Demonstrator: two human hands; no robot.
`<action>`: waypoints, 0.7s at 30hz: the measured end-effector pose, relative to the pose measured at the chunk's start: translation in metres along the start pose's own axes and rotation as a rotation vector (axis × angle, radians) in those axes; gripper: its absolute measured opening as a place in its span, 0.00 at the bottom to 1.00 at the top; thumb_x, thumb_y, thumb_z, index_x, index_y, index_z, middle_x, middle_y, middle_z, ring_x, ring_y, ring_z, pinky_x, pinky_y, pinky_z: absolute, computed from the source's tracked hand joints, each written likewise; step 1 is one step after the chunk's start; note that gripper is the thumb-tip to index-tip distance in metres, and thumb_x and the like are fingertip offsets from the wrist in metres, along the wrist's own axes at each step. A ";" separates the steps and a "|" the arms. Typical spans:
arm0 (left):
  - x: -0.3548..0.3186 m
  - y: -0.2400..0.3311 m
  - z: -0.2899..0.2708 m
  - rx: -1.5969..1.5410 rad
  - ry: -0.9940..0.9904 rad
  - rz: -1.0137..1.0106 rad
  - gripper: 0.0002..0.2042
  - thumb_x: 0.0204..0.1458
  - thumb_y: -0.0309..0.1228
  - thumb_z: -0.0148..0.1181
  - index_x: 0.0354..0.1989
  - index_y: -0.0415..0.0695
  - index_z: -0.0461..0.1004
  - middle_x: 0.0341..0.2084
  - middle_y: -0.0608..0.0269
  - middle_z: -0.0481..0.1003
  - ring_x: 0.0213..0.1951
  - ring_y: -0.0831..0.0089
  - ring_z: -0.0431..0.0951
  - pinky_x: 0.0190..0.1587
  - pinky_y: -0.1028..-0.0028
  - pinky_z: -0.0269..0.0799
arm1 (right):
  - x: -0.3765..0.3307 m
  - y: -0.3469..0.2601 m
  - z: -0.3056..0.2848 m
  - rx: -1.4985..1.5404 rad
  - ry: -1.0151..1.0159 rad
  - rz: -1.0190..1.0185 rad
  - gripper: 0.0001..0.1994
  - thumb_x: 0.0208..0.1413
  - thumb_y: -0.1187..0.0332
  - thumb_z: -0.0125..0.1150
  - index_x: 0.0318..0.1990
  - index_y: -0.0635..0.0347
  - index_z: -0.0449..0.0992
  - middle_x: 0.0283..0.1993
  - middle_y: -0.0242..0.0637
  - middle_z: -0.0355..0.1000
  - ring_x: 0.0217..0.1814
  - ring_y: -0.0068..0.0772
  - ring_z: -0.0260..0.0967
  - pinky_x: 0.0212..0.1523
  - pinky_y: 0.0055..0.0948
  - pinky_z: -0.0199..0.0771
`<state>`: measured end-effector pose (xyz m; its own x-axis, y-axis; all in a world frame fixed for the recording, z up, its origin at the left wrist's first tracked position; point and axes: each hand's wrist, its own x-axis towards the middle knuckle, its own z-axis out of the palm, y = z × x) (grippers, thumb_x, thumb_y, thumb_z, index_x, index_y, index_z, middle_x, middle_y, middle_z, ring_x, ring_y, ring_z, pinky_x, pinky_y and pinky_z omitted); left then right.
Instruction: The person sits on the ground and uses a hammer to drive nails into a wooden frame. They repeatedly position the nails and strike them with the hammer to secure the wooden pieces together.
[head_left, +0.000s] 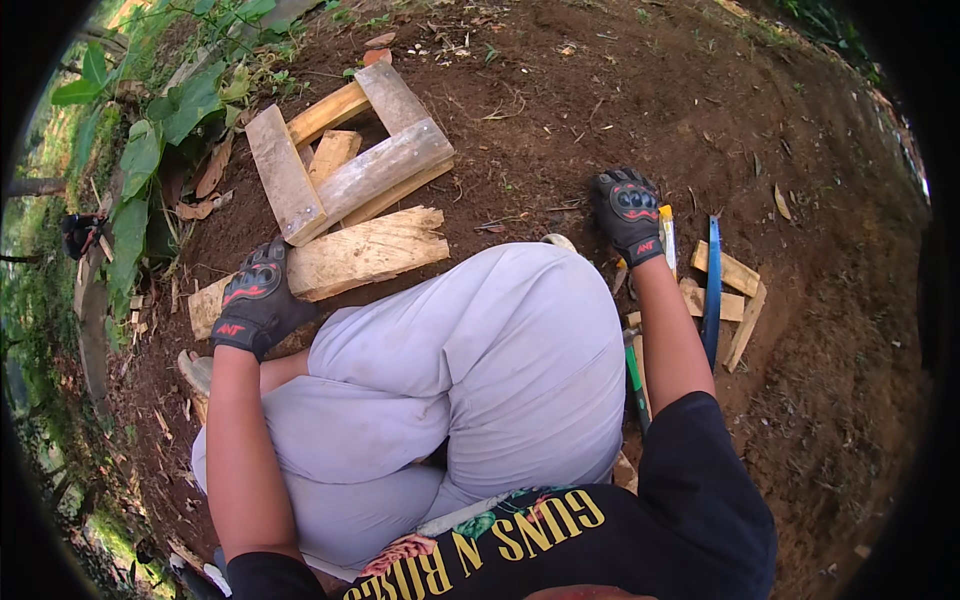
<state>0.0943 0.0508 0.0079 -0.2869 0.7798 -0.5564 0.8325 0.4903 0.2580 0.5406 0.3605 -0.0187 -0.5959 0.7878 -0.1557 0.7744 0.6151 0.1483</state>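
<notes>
My left hand point(258, 298), in a black glove with red trim, is closed over the left part of a rough, split wooden plank point(370, 252) lying on the soil. Just beyond the plank rests a rectangular frame of nailed wood pieces point(385, 172), with a short wood block point(335, 153) inside its opening. My right hand point(630, 212), gloved alike, is low over the ground beyond my right knee. Its fingers are curled, and whatever they hold is hidden beneath the glove. Beside it is a tool with a yellow end point(668, 238).
Right of my right forearm lie a long blue curved strip point(712, 295) and several wood offcuts point(735, 270). A green handle point(636, 380) shows between that forearm and my leg. Leafy plants point(185, 105) border the far left. Bare brown soil point(820, 250) spreads to the right.
</notes>
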 end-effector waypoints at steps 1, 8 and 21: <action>0.000 -0.001 0.001 -0.006 -0.010 -0.010 0.52 0.36 0.48 0.84 0.71 0.39 0.65 0.65 0.44 0.73 0.66 0.47 0.73 0.68 0.55 0.72 | -0.002 0.001 0.005 0.006 0.031 0.008 0.10 0.61 0.62 0.63 0.45 0.52 0.85 0.52 0.43 0.81 0.60 0.51 0.75 0.62 0.49 0.74; -0.002 -0.007 0.007 0.014 0.057 0.024 0.53 0.34 0.51 0.85 0.71 0.42 0.66 0.61 0.44 0.76 0.63 0.45 0.76 0.65 0.53 0.74 | -0.026 -0.003 -0.019 0.719 0.087 0.519 0.11 0.66 0.64 0.66 0.50 0.58 0.83 0.49 0.41 0.83 0.49 0.36 0.81 0.53 0.38 0.80; -0.010 0.013 -0.017 -0.036 -0.024 0.009 0.56 0.32 0.54 0.85 0.73 0.44 0.65 0.63 0.43 0.75 0.65 0.47 0.75 0.67 0.55 0.73 | -0.083 0.090 -0.014 1.527 0.270 0.789 0.11 0.63 0.68 0.73 0.49 0.63 0.84 0.43 0.35 0.84 0.39 0.26 0.81 0.42 0.27 0.82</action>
<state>0.1000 0.0558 0.0298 -0.2675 0.7750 -0.5726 0.8172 0.4973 0.2914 0.6568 0.3504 0.0209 0.0996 0.9392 -0.3287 0.2640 -0.3434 -0.9013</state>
